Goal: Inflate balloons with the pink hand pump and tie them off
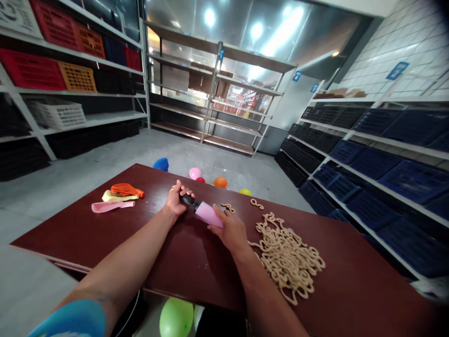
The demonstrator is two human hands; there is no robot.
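Note:
A small hand pump with a pink barrel (208, 214) and a black end is held slantwise above the brown table (140, 238). My left hand (178, 199) is wrapped round its black end. The pink barrel's other end is in my right hand (229, 227), whose fingers curl over it. Flat orange (126, 189), pale yellow (119, 196) and pink (112, 206) balloons lie at the table's left. Right of my right hand spreads a tangled heap of beige cord (287, 255), with two short pieces beyond it, one of them (257, 204) near the far edge.
Inflated balloons, including an orange one (220, 182) and a blue one (161, 164), show past the table's far edge. A green balloon (176, 317) is below the near edge. Shelves with crates (75, 77) stand left and right, and a metal rack (210, 93) stands at the back.

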